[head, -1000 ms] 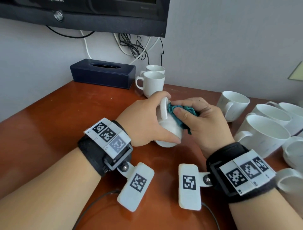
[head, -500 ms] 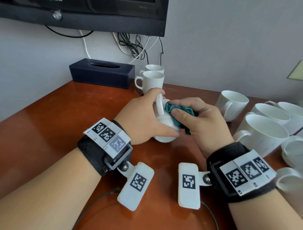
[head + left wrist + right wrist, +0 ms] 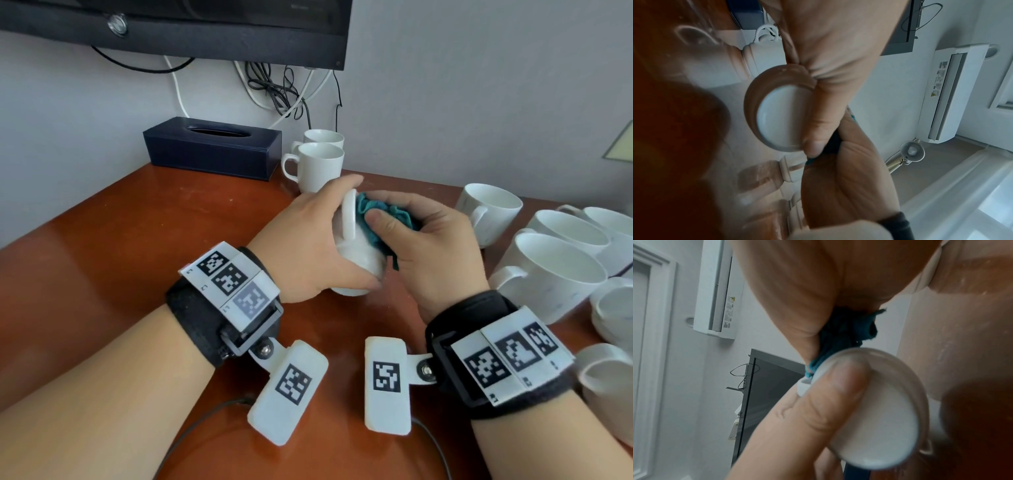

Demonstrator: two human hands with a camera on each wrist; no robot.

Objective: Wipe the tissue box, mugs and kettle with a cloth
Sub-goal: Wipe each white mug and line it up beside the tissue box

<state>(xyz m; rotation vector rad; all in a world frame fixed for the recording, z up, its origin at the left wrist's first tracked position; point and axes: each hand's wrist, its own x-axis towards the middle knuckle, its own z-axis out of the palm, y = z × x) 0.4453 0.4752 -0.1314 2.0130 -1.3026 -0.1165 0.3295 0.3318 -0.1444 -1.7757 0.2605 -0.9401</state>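
My left hand (image 3: 308, 246) grips a white mug (image 3: 359, 263) above the table, tilted so its base faces me; that round base (image 3: 781, 120) fills the left wrist view. My right hand (image 3: 428, 246) holds a bunched teal cloth (image 3: 380, 219) and presses it against the mug beside the handle (image 3: 350, 219). In the right wrist view the cloth (image 3: 844, 332) sits between my fingers and the mug (image 3: 879, 418). A dark blue tissue box (image 3: 212, 147) stands at the back by the wall. No kettle is in view.
Two white mugs (image 3: 318, 164) stand right of the tissue box. Several more white mugs (image 3: 548, 274) crowd the table's right side. A monitor (image 3: 171, 24) hangs above with cables (image 3: 281, 92) dangling. The wooden table (image 3: 120, 240) stretches left of my hands.
The mug has turned a little in my left hand and risen slightly, while my right hand has slid the cloth up along it by the handle.
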